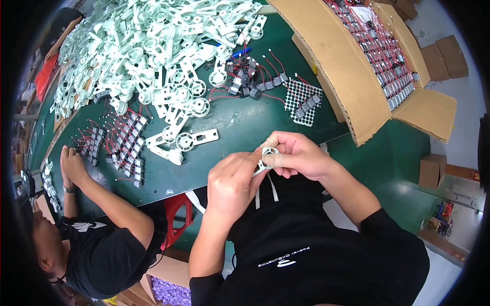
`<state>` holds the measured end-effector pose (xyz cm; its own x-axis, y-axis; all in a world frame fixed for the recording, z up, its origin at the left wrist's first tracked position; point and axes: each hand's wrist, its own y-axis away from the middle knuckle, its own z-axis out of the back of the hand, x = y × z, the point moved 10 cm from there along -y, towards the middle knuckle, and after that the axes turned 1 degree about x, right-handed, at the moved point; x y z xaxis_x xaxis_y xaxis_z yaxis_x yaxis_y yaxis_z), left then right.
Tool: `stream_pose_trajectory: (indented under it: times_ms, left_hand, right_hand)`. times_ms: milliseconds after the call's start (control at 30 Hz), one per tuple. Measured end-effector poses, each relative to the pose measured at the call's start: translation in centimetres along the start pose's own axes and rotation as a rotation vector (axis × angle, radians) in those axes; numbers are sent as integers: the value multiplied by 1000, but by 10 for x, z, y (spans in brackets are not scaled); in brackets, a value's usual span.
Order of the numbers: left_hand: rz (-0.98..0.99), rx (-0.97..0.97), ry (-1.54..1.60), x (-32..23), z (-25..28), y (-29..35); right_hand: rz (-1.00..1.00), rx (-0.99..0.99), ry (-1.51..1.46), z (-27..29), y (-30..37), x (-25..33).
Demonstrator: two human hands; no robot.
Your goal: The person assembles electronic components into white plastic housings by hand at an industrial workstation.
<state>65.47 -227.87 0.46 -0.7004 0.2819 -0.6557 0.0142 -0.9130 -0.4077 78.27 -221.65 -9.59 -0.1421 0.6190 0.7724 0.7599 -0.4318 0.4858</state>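
Observation:
Near the table's front edge, both my hands hold one pale green plastic part with a spoked ring at its end (267, 151). My left hand (230, 179) is closed on its arm, the fingertips at the ring. On the other side my right hand (301, 154) grips the ring, with the thumb laid across it; the thumb looks taped or covered. Fingers hide much of the part. Several like parts (186, 141) lie loose on the green table (240, 130), just beyond my left hand.
A big heap of pale green parts (138, 51) covers the far left. Small grey motors with red wires (127, 137) lie in rows, others by a white perforated tray (303, 115). An open cardboard box (352, 71) of motors stands right. A co-worker's hand (73, 164) is at left.

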Motion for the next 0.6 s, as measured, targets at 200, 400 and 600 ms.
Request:
stream_pose_trajectory:
  times_ms: [200, 400, 600]
  left_hand:
    - [204, 104, 194, 15, 0, -1]
    - [251, 66, 240, 24, 12, 5]
    - [220, 131, 169, 19, 11, 7]
  right_hand:
    - [24, -127, 198, 2, 9, 16]
    - [-48, -137, 215, 0, 18, 25]
    - [62, -93, 232, 1, 21, 24]
